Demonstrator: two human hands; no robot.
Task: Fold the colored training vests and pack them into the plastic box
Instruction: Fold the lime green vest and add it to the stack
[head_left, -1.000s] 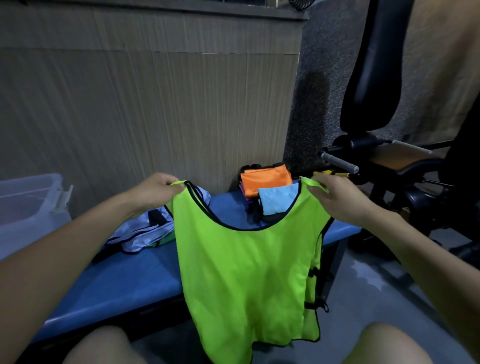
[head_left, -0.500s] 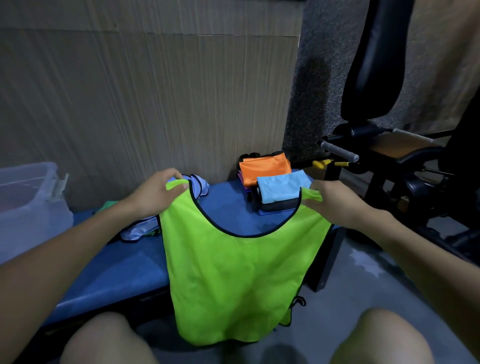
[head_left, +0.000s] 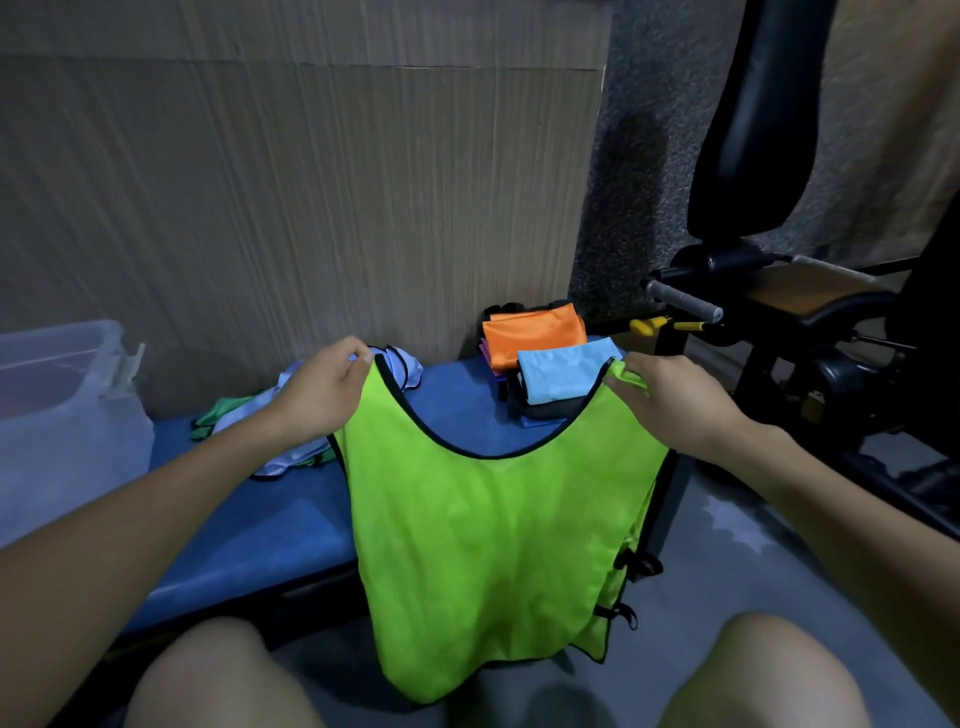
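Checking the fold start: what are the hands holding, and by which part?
Both hold the lime-green mesh training vest by its shoulder straps: left hand pinches one, right hand the other.

Person, head-camera view: limbs only.
Left hand (head_left: 324, 392) and right hand (head_left: 675, 400) bare, no rings, watch or gloves; both forearms unsleeved to frame edge; two bare knees at bottom, no garment visible.

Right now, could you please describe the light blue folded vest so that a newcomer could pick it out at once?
Find the blue bench along the wooden wall; at its far right end sits a small group of folded vests. The light blue vest tops the nearer stack, on dark folded ones, in front of the orange vest. It alone is pale blue and neatly folded.
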